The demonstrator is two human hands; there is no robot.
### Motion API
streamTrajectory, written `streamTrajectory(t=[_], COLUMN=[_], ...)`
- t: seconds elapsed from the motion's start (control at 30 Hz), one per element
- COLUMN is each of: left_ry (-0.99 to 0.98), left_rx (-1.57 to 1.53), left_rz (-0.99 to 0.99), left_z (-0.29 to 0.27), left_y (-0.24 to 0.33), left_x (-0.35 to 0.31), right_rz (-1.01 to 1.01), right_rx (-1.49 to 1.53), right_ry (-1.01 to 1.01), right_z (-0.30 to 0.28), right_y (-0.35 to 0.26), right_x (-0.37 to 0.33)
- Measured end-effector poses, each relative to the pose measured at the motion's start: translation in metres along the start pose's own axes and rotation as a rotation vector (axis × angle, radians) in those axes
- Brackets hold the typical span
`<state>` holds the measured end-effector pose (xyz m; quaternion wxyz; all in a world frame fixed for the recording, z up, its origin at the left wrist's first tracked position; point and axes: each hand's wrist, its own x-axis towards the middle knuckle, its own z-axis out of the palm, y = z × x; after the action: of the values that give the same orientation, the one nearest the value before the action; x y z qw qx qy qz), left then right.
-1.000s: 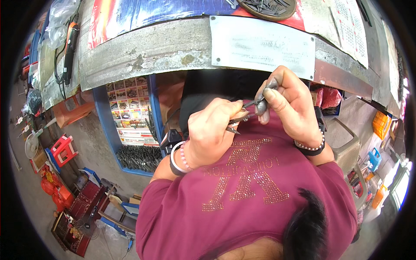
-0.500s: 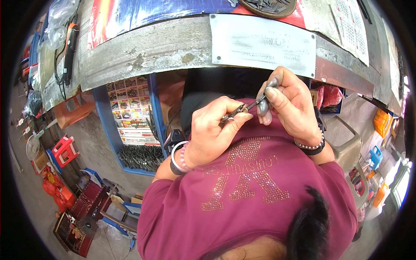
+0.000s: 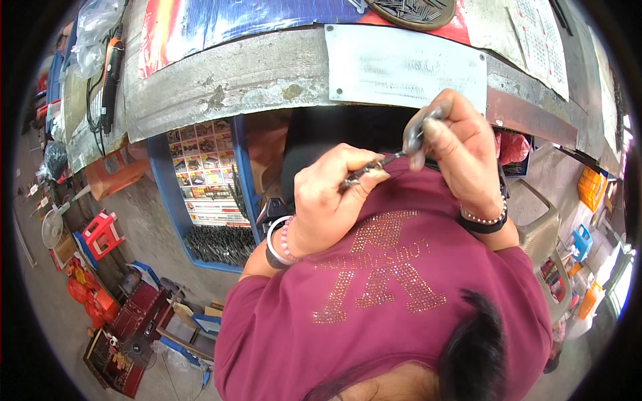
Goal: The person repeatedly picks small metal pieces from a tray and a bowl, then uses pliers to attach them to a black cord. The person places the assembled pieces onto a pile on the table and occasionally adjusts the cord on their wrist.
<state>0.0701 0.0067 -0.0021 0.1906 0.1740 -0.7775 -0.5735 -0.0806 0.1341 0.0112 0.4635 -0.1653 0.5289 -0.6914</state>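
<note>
My left hand (image 3: 328,194) is closed in a pinch around a slim dark metal piece (image 3: 361,172), which points up and to the right. Its thin far end reaches toward my right hand (image 3: 461,150), whose fingers are closed on a smooth grey piece (image 3: 416,136). That grey piece is blurred, and I cannot tell its exact kind. Both hands are raised in front of the bench edge, over my lap. The thin end comes up to the grey piece; whether they touch does not show.
Across the front runs a worn bench (image 3: 221,90) with a white sheet (image 3: 408,67) pinned to its edge. A round tray (image 3: 374,5) of small dark metal pieces stands on it. Below left, a blue bin (image 3: 162,194) holds many dark pieces. A power tool (image 3: 110,80) hangs far left.
My right hand has moved slightly up and to the right with the grey piece, exposing more of the thin end. My left hand stays nearly in place.
</note>
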Motion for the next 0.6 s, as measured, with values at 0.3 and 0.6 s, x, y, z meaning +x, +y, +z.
streamTrajectory(t=[0.3,0.6], left_ry=[0.050,0.061], left_rx=[-0.334,-0.267], left_rz=[-0.274,-0.315], left_z=[-0.005,-0.008], left_y=[-0.002,0.004], left_x=[0.003,0.009], right_rz=[-0.378,-0.566], right_rx=[-0.268,-1.028], right_ry=[0.212,0.352], right_z=[-0.018,-0.037], right_y=[-0.031,-0.056], right_x=[0.022,0.094])
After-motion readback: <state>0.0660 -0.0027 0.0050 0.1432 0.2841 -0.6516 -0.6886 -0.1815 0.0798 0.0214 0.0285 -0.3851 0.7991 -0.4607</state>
